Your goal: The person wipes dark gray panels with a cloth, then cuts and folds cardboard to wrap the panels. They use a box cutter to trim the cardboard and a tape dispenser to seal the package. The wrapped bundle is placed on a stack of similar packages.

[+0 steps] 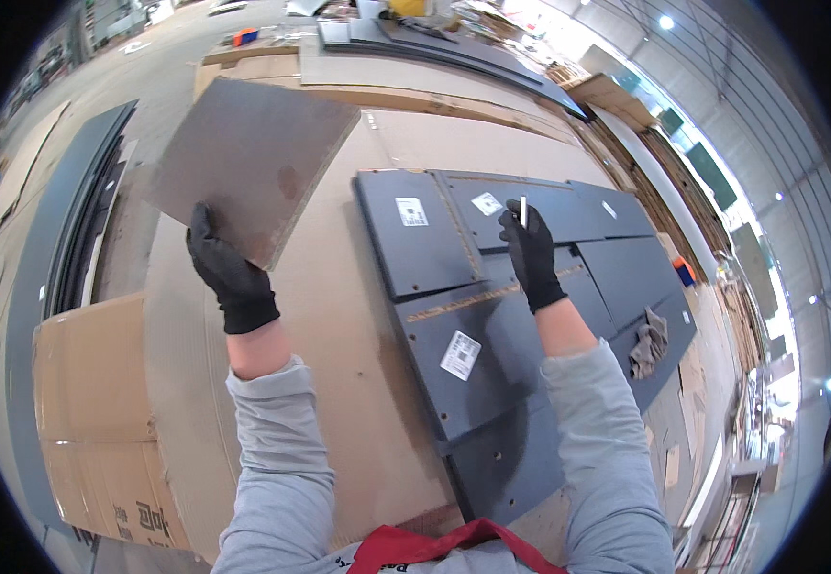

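Observation:
A square dark grey-brown board (243, 158) is tilted up above the cardboard, its lower edge gripped by my left hand (225, 269) in a black glove. My right hand (530, 251), gloved the same way, holds a small, thin white piece (523, 212); what it is I cannot tell. Beneath my right hand lie several dark grey furniture panels (429, 391), stacked and side by side, with drilled holes and grooves. White printed labels (460, 355) are stuck on some of them.
Brown cardboard (336, 430) covers the work surface. A crumpled grey cloth (648, 344) rests on the panels at right, near an orange and blue object (684, 273). Long dark panels (74, 208) are stacked at left, and more (444, 54) lie at the far side.

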